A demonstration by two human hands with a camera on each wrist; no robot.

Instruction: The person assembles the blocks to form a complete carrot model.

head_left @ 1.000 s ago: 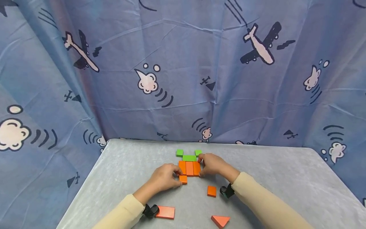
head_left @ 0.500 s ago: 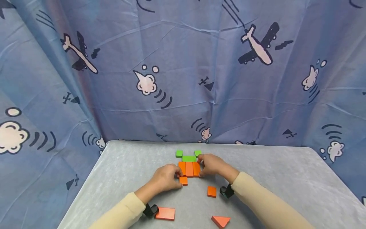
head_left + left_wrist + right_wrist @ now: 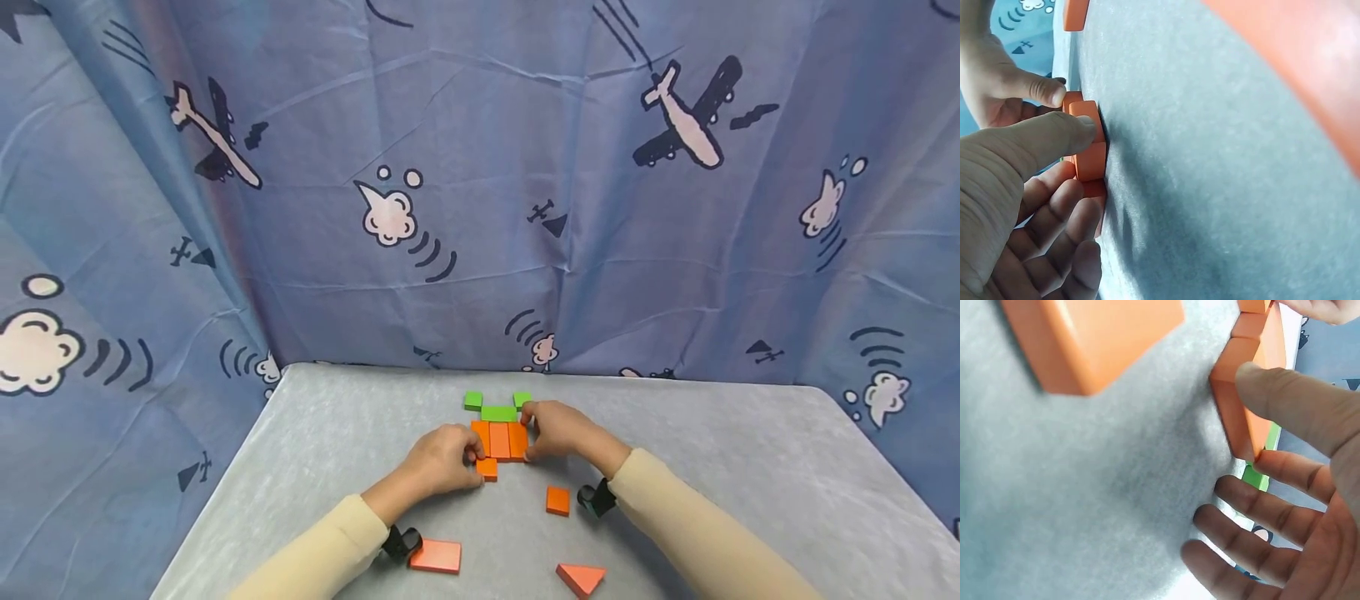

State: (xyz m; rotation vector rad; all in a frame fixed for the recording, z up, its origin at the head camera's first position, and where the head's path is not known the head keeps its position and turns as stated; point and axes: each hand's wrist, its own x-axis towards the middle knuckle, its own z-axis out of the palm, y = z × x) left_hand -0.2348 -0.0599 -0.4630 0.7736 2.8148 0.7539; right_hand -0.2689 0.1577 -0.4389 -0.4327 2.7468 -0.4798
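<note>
Three orange rectangular blocks stand side by side in a row, the middle one [image 3: 498, 440] paler. My left hand [image 3: 444, 460] pinches a small orange square block [image 3: 487, 470] between thumb and index finger at the row's front left; its other fingers curl loosely. My right hand [image 3: 561, 429] holds the right orange rectangular block [image 3: 518, 442], thumb at its near end and index finger at its far end. In the right wrist view, the other fingers of that hand spread free. A green rectangular block [image 3: 498, 413] lies behind the row, with green square blocks [image 3: 473, 401] at its back corners.
A second orange square block [image 3: 557, 501] lies near the right wrist. Closer to me are a coral rectangular block [image 3: 437, 557], partly behind the left wrist camera [image 3: 402, 543], and a coral triangular block [image 3: 581, 578]. A blue patterned curtain [image 3: 480, 208] hangs behind the grey-covered table [image 3: 360, 408].
The left hand has shifted slightly right, and the small orange square block has slid a little right along the row's front with it. The right hand has stayed in place.
</note>
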